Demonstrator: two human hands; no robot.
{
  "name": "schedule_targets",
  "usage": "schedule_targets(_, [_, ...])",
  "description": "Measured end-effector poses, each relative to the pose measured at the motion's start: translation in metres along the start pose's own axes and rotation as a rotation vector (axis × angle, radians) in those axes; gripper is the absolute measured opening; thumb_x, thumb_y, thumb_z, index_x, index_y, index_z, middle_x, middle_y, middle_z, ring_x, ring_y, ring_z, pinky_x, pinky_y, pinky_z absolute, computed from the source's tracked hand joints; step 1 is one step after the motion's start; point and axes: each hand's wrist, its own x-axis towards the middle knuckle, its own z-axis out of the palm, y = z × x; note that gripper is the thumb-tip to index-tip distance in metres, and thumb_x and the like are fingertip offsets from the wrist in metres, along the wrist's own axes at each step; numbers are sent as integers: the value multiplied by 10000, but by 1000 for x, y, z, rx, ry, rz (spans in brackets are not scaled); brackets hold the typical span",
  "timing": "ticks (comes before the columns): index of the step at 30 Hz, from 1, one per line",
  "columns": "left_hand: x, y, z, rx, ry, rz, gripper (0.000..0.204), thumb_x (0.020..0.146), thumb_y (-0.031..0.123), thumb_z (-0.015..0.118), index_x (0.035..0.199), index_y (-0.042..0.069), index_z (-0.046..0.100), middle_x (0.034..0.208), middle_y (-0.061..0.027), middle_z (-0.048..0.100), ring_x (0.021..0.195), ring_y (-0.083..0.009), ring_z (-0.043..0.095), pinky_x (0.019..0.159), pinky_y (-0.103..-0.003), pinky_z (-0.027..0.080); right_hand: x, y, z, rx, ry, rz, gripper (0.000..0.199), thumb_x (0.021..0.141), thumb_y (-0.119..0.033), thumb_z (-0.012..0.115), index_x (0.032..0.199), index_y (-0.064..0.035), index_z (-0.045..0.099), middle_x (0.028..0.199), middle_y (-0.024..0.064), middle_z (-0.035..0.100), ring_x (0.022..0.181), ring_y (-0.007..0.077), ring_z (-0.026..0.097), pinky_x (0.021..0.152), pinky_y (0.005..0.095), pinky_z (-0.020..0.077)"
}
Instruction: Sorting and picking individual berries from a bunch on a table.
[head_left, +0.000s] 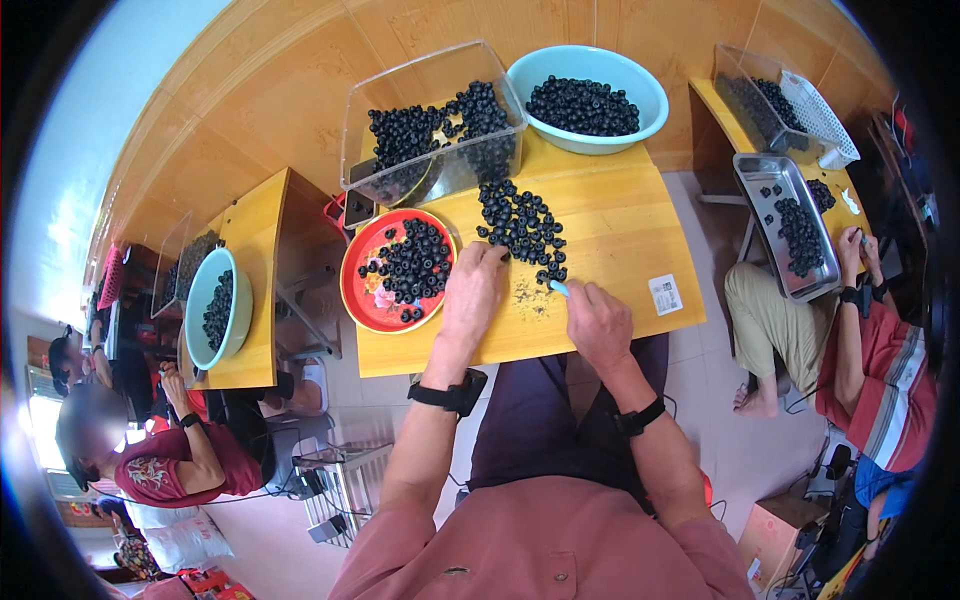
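Observation:
My left hand [474, 290] is closed at the fingertips around a small black round piece [504, 257], mostly hidden. It is between a red floral tray [352, 290] holding many such pieces and a loose pile of black round pieces [520, 222] on the yellow table [625, 235]. Some pieces show a hole in the middle. In my right hand [600, 322] is a small tool with a light blue end [559, 288]; the rest of it is hidden by the fingers. Fine dark scraps [532, 298] lie on the wood between my hands.
Behind the pile are a clear plastic bin [435, 160] and a light blue basin [655, 100], both with black pieces. A white label [665, 294] is stuck near the table's right edge. People sit at tables on both sides, with a basin [240, 310] and a metal tray [745, 170].

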Motion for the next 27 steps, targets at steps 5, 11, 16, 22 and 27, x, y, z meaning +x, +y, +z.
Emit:
schedule_targets(5, [0, -5, 12, 109, -33, -64, 137, 893, 44, 709, 1024, 5, 726, 940, -183, 640, 932, -381, 651, 810, -460, 552, -2, -3, 2, 32, 11, -5, 54, 920, -103, 683, 957, -67, 696, 721, 67, 593, 642, 254, 657, 569, 394, 536])
schedule_targets(11, [-15, 12, 12, -218, -11, -309, 190, 859, 83, 781, 1023, -10, 754, 926, -168, 723, 829, -294, 723, 764, -386, 580, -6, 5, 4, 5, 34, -7, 88, 915, -129, 689, 981, -74, 705, 731, 58, 602, 630, 250, 651, 562, 392, 530])
schedule_targets(16, [-42, 24, 25, -520, 51, -517, 183, 903, 53, 785, 1070, -15, 756, 940, -73, 768, 842, -99, 707, 784, -267, 575, -3, 1, 4, 21, 31, -13, 87, 925, -129, 681, 995, -81, 703, 741, 49, 602, 629, 230, 649, 559, 372, 520])
schedule_targets(22, [-55, 28, 44, -712, 124, -494, 200, 897, -24, 773, 1095, -16, 747, 1059, -77, 710, 880, -117, 700, 781, -251, 571, -3, 1, 3, 23, -5, 0, 91, 924, -124, 679, 998, -75, 700, 745, 53, 596, 649, 227, 653, 565, 372, 521])
schedule_targets(27, [-53, 35, 38, -626, 140, -412, 182, 899, -28, 771, 1078, -18, 746, 1056, -74, 680, 874, -118, 695, 754, -243, 564, -4, 3, 2, 32, -20, -11, 98, 913, -113, 682, 1001, -74, 700, 747, 55, 592, 662, 230, 656, 565, 374, 525])
